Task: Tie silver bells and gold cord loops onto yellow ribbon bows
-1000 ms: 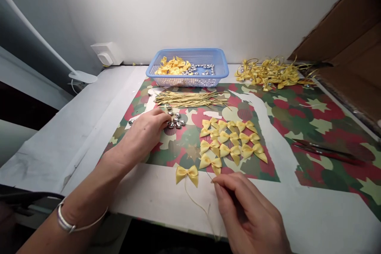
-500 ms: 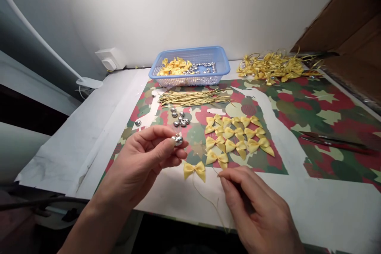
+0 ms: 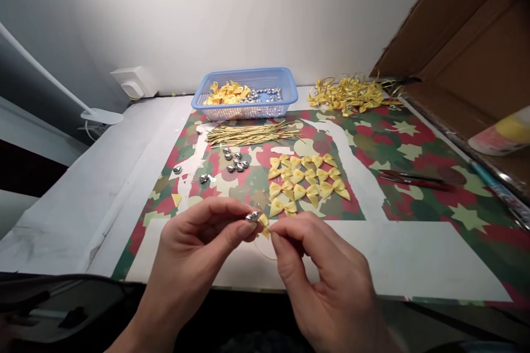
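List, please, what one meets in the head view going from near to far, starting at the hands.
left hand and right hand with silver bead, spread yellow bows, loose silver beads, gold wire bundle, blue basket, wall.

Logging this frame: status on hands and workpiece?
Left hand pinching silver bead. Right hand pinched at yellow bow, meeting the bead. Loose bows behind, nothing between the hands.

Craft workbench: sorted yellow bows [image 3: 306, 179], bead basket [image 3: 244, 94].
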Demonstrator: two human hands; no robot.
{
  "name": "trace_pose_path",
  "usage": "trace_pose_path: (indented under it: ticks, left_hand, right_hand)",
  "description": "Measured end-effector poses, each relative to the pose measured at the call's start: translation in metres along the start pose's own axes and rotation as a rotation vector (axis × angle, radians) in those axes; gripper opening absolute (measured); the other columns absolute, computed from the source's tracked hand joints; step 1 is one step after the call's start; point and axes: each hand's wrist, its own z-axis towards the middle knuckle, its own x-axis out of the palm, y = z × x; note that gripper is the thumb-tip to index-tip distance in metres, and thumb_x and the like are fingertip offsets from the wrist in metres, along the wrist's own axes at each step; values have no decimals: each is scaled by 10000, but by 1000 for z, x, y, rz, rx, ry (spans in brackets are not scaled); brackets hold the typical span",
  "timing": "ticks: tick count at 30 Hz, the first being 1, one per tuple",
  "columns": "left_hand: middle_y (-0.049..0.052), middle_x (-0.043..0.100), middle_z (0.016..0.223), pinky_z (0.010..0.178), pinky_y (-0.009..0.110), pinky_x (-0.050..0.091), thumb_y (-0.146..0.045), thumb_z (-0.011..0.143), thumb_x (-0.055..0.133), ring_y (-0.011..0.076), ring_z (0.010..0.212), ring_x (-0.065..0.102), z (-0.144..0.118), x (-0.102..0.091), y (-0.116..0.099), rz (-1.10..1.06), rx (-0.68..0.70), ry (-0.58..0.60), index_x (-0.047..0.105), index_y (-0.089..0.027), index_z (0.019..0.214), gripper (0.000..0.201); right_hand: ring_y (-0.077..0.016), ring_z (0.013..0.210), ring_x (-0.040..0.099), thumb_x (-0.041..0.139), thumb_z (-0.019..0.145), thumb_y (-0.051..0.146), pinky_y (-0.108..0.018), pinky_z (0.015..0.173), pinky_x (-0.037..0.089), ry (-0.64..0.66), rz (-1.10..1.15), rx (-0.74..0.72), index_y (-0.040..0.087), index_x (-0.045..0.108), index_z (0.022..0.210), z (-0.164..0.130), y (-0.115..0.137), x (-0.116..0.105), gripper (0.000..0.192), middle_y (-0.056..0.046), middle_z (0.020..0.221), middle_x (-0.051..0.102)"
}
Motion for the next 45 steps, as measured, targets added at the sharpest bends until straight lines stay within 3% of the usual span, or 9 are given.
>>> trace_pose_path:
  ticks: [14,18,20,23,26,29,37,41,45]
  left_hand:
    - [-21,849,891,780,176,657,-126,819,828,163,815,809,-14,2,8,43,55,53,836,-274,878,160]
    - [-19,856,879,769,189,664,-79,823,801,176,814,815,-19,5,12,26,130,83,847,-280,877,213]
    - [-20,863,908,777,199,665,-45,828,783,179,822,819,-21,4,14,54,217,89,848,-289,905,263]
    - [-5,864,969,823,204,654,16,843,740,175,871,820,-20,1,18,194,444,132,831,-280,987,342]
    - [80,843,1046,881,204,635,83,855,666,185,946,810,-16,-4,20,344,708,219,793,-190,1082,377]
    - [154,811,1094,913,184,612,111,871,598,185,990,794,-12,-7,22,434,852,292,758,-103,1121,366]
    - [112,783,1005,859,222,630,120,872,612,177,938,771,-9,-5,32,374,801,326,688,-150,1106,365]
    - [97,757,1053,831,203,619,97,902,585,166,941,767,-11,-3,34,420,781,313,685,-184,1094,355]
    - [87,756,1066,827,183,601,63,936,556,158,964,759,-9,-1,36,510,759,269,708,-188,1051,315]
  right_hand:
    - [-114,805,641,549,967,45,-210,742,534,38,-31,18,189,631,1027,-16,3,-2,177,-15,898,654]
    - [-120,764,661,549,988,103,-214,710,544,-39,26,96,223,619,1059,-19,2,6,156,-3,887,660]
    - [-119,719,655,536,1014,157,-212,665,538,-47,93,172,239,616,1102,-20,2,8,144,5,865,657]
    - [-120,660,614,518,1046,266,-211,590,505,54,248,306,231,643,1127,-19,2,8,153,10,795,634]
    - [-110,639,554,546,1044,355,-208,572,464,126,368,441,223,664,1100,-16,2,5,186,13,778,615]
    - [-96,642,509,554,1045,394,-197,577,431,159,433,510,236,659,1077,-14,0,3,193,26,789,586]
    - [-99,672,523,515,1058,333,-202,617,431,66,203,376,234,582,917,-13,-9,6,185,41,773,548]
    - [-106,651,525,456,1071,336,-210,594,434,142,178,396,220,577,904,-10,-10,7,237,32,738,549]
    - [-101,554,478,482,1055,358,-208,517,404,115,237,458,210,597,899,-6,-15,14,243,50,639,505]
